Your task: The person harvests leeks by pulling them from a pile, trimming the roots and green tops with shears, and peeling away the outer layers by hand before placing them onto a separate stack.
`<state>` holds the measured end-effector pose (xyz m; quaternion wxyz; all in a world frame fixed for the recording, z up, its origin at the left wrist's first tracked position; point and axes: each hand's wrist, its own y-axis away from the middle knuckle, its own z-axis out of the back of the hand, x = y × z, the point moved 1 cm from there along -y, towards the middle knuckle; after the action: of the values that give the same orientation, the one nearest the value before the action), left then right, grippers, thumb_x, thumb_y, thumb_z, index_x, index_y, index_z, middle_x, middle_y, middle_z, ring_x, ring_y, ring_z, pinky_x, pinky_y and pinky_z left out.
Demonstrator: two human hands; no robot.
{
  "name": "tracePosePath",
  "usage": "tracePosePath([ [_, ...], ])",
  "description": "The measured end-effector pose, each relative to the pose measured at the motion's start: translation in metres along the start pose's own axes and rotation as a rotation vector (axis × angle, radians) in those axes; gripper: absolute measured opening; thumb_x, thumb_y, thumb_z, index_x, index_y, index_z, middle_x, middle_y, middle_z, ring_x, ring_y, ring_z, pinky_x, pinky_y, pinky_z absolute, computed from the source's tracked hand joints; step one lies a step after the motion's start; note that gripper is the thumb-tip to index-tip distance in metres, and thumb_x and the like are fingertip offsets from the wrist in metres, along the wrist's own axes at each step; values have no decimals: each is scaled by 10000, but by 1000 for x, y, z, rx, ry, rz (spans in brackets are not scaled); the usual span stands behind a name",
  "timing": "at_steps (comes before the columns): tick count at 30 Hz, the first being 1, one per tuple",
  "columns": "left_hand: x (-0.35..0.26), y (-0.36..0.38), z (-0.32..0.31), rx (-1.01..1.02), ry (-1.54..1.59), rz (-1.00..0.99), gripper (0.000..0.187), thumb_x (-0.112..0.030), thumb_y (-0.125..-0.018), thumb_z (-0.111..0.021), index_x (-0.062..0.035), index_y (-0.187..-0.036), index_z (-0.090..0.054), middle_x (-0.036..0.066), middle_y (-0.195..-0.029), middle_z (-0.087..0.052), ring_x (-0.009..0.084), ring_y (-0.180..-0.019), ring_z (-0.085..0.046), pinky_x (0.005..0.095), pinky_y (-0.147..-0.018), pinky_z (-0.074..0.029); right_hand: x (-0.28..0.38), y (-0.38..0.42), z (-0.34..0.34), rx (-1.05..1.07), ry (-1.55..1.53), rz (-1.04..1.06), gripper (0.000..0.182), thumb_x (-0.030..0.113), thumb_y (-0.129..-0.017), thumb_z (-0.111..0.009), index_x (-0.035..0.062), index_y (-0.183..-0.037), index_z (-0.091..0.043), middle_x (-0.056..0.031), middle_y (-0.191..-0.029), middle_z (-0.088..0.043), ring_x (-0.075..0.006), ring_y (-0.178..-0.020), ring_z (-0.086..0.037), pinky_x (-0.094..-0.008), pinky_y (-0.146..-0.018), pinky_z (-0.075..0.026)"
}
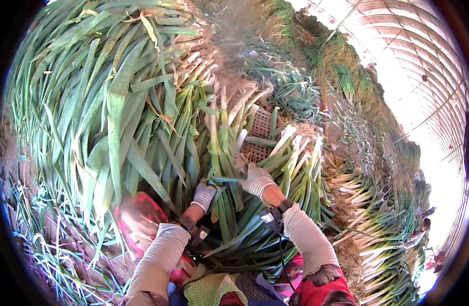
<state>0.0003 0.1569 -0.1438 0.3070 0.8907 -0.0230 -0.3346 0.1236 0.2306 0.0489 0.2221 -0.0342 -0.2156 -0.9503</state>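
Note:
My left hand (204, 196), in a white striped glove, is closed on the leaves of a green onion (214, 132) whose white stem points away from me. Beside it, my right hand (257, 181), gloved the same way, is closed with its fingertips at a green leaf (226, 179) that stretches between the two hands. Its fingertips are partly hidden and a little blurred. A bunch of trimmed green onions (300, 163) lies just right of my right hand, white ends pointing away.
A large heap of green onions (86, 97) rises on the left. A plastic crate (261, 122) with a lattice surface stands ahead. Rows of green onions (367, 229) lie along the right, and loose leaves (56, 260) litter the ground at lower left. An arched greenhouse roof (413, 61) spans the right.

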Motion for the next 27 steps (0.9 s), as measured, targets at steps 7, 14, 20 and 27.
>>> tracePosePath([
  [7,-4,8,0,-30,-7,31,455,-76,-780,-695,-32,-1180,-482,113,-1061,-620,272,-883,-578,383,-811,-497,3,20,4,69,87,-33,535,337,-788,-640,-50,-1073,-405,-262,-829,-632,-419,-836,-626,-466,-754,-495],
  [14,4,2,7,-60,-214,-47,476,-87,-740,-743,-16,-1158,-527,103,-1018,-650,218,-842,-612,333,-770,-496,20,1,11,-2,55,6,516,259,-781,-621,-79,-1096,-391,-246,-778,-637,-405,-777,-640,-464,-716,-506],
  [20,14,3,9,0,-133,-143,537,-85,-700,-766,0,-1167,-514,112,-1039,-643,234,-885,-609,338,-820,-489,19,-25,6,21,72,-75,547,291,-775,-619,-82,-1102,-389,-262,-853,-640,-399,-839,-643,-455,-741,-512],
  [27,-4,15,-4,-77,-101,-59,514,-42,-683,-780,7,-1131,-533,82,-1020,-649,203,-869,-612,325,-820,-495,38,-113,25,-207,72,-8,539,315,-760,-605,-77,-1101,-460,-287,-893,-631,-420,-882,-631,-449,-783,-508],
])
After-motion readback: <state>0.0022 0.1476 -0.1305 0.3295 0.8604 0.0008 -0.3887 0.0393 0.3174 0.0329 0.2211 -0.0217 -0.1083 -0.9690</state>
